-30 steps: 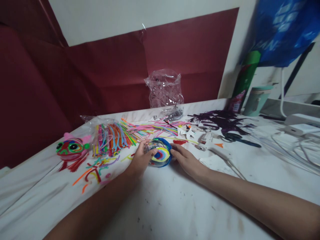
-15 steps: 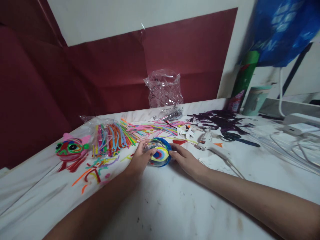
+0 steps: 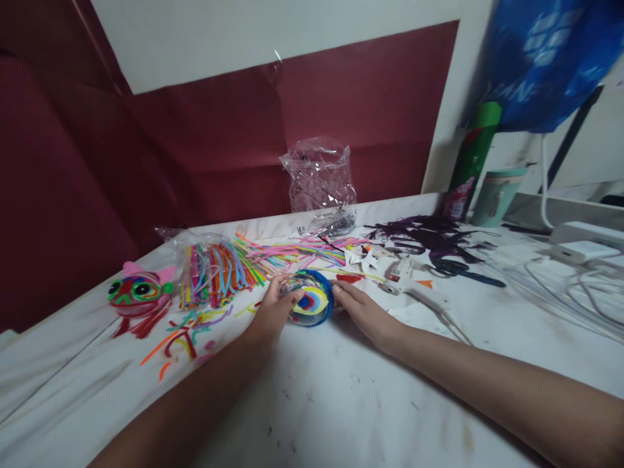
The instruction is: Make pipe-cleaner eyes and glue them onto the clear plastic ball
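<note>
A round see-through craft piece (image 3: 312, 305) with a blue fuzzy pipe-cleaner rim stands in front of me at the table's middle. Rings of yellow, red, white and blue pipe cleaner lie on its face. My left hand (image 3: 277, 309) grips it from the left, thumb on the front and fingers behind. At the right edge, the fingertips of my right hand (image 3: 358, 309) are pressed together against the blue rim; what they pinch is partly hidden. Just right of that hand lies a white hot glue gun (image 3: 414, 289), with a red scrap (image 3: 350, 278) near it.
A finished-looking pink animal face (image 3: 141, 296) sits at left, beside a bag of coloured pipe cleaners (image 3: 214, 273) and loose cut bits (image 3: 188, 338). Purple strands (image 3: 429, 234), scissors (image 3: 468, 270), a green cup (image 3: 497, 198) and cables (image 3: 570, 286) occupy the right side.
My right thumb has slid off the craft piece's front toward its right edge, and that hand sits slightly lower. The left hand keeps its hold.
</note>
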{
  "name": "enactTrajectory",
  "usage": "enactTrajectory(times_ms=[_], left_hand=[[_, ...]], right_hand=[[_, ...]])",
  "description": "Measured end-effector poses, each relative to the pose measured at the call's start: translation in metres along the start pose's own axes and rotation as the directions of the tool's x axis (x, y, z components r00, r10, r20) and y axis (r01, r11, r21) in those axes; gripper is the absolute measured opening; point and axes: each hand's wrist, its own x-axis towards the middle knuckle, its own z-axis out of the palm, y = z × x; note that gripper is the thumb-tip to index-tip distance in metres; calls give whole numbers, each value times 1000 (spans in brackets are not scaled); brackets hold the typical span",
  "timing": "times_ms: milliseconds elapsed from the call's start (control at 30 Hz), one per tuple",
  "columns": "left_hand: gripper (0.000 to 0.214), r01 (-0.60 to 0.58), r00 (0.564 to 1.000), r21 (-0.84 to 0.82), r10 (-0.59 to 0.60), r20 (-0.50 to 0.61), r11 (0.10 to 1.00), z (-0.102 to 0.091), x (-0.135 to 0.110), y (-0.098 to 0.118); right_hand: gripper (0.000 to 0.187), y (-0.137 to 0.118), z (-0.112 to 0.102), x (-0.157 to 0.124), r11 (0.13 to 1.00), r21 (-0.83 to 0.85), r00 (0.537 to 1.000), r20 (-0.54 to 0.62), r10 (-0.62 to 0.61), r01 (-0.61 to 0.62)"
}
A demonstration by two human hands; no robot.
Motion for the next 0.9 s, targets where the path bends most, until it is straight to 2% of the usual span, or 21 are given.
enactTrajectory(times_ms=[333,900], left_hand=[[52,15,1000,-1,-15,-2,1000,2,-4,6],[50,-27,999,20,27,18,999,2,-5,4]], right_hand=[[46,0,2,-1,999,34,1000,21,-15,14],[47,-5,3,-5,1000,28,1000,19,5,-6]])
